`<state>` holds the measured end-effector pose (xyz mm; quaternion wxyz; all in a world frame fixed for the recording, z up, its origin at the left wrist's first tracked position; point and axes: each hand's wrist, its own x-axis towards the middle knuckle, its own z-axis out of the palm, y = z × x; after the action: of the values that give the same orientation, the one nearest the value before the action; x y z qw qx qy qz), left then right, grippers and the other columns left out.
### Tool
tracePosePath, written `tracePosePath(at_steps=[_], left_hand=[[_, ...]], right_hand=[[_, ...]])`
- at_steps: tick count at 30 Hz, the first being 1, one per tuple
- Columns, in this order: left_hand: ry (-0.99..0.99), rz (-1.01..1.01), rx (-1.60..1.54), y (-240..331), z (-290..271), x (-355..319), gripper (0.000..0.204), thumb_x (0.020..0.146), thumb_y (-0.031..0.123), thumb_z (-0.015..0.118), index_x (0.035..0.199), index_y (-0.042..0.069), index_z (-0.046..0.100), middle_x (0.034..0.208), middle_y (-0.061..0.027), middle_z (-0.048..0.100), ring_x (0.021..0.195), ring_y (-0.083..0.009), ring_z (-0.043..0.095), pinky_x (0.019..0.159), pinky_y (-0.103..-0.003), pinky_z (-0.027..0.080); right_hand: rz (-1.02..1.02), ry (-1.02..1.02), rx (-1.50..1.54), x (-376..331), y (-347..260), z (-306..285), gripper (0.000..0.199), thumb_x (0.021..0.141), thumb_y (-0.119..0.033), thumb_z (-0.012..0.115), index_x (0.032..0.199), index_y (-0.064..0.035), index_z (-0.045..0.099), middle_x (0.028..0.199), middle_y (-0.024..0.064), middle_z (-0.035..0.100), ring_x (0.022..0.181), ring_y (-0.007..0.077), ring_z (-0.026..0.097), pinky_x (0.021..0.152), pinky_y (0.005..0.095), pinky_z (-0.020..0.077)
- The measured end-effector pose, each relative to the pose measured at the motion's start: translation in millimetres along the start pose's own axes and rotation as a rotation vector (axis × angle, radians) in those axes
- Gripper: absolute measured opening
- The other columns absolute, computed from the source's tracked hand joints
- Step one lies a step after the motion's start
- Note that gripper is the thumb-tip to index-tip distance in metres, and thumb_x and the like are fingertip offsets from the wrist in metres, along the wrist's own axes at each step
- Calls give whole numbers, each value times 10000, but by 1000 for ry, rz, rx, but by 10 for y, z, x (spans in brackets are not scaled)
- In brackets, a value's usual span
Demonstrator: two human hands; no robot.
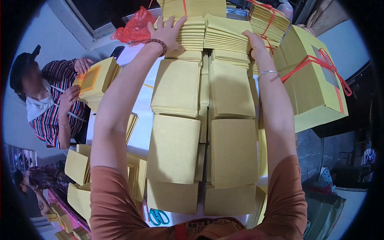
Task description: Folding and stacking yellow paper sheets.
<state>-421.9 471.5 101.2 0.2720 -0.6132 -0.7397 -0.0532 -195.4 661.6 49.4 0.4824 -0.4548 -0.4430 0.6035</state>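
Two side-by-side stacks of folded yellow paper lie at the far end of the table. On the left stack [190, 35], my left hand [168, 32] rests with its fingers spread over the top and left side. My right hand [255, 42] is closed around the right end of the right stack [226, 35], its other fingers partly hidden. The right stack's top sheet bulges up. Between my forearms run two rows of yellow paper piles, among them a left pile [174, 148] and a right pile [233, 152].
Large yellow bundles tied with red string [310, 62] stand at the right. A red plastic bag [138, 26] lies at the back left. Teal-handled scissors [159, 217] sit near my body. At the left, a person [56, 96] in stripes handles a yellow stack [98, 82].
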Motion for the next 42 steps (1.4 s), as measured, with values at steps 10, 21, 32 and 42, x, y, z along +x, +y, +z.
tracePosePath(at_steps=[10,21,32,42], left_hand=[[-144,-91,-92,-33,141,-71,862,632,358,748,1352,345,275,1299,-35,404,1240,-301,317,1000,-641,157],[-16,-73,-92,-11,49,-56,886,626,335,764,1360,335,268,1365,-73,354,1304,-317,247,1000,-650,128],[69,-126,-202,-135,-217,-7,798,670,349,719,1348,307,300,1382,-100,332,1310,-320,228,1001,-637,131],[-57,-219,-498,-17,-800,-388,595,707,399,671,1248,244,477,1201,-80,532,1176,-259,441,931,-551,292]], right_hand=[[-534,-285,-1191,-598,-405,486,329,793,-304,442,1085,-260,587,1116,18,604,1096,275,517,960,508,285],[-789,-263,-1411,-671,-296,580,390,906,-448,330,1104,-201,558,1199,57,504,1160,250,463,958,681,186],[-1099,-207,-1199,-724,-487,667,402,911,-455,314,1158,-265,568,1233,57,505,1221,242,400,955,676,156],[-593,-905,248,-3346,-1297,168,226,847,-116,578,1029,17,587,965,87,584,829,114,579,762,248,465]])
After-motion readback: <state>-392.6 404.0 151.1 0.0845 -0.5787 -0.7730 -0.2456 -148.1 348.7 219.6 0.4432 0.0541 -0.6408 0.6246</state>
